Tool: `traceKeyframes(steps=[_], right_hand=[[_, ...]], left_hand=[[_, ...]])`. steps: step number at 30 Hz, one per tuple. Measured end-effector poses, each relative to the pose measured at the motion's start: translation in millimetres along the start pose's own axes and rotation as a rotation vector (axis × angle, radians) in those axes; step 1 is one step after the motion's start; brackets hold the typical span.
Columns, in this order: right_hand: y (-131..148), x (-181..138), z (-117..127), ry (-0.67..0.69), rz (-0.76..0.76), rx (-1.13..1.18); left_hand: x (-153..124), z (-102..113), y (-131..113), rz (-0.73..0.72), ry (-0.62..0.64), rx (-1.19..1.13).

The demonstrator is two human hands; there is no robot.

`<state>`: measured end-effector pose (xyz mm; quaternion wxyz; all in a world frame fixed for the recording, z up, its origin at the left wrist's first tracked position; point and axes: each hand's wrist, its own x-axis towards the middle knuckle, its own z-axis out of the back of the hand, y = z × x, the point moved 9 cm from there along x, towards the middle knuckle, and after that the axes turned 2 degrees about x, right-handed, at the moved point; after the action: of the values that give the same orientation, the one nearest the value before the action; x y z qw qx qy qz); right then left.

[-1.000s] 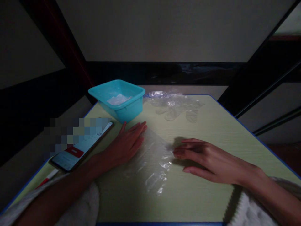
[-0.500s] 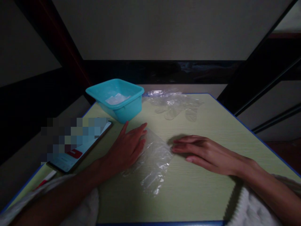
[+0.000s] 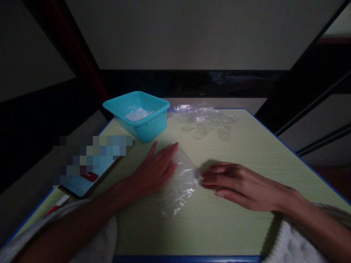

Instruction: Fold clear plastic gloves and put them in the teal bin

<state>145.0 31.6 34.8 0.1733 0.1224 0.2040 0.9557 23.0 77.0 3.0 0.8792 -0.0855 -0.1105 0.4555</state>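
Note:
A clear thin plastic glove [image 3: 179,182] lies flat on the pale green table [image 3: 236,226] between my hands. My left hand [image 3: 155,170] rests palm down on its left part, fingers stretched out and flat. My right hand [image 3: 233,180] lies on the table at the glove's right edge, fingers extended together and touching the plastic with their tips. Neither hand grips anything.
A turquoise plastic tub [image 3: 139,115] with white material inside stands at the back left. More clear plastic gloves [image 3: 205,122] lie at the back middle. A phone [image 3: 85,179] with a lit screen lies at the left edge. The room around is dark.
Both hands slid along the glove: the left hand moved right and forward, and the plastic now looks narrower and more bunched between the hands.

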Motion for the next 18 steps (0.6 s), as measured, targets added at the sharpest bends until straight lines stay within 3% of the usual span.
traceKeyframes(steps=[7, 13, 18], right_hand=[[-3, -2, 9, -0.107, 0.032, -0.153], [-22, 1, -11, 0.052, -0.065, -0.138], [-31, 2, -20, 0.142, -0.119, -0.147]], left_hand=[[-2, 6, -5, -0.080, -0.064, 0.017], [-7, -5, -20, -0.158, 0.049, 0.104], [-6, -2, -10, -0.098, 0.009, 0.119]])
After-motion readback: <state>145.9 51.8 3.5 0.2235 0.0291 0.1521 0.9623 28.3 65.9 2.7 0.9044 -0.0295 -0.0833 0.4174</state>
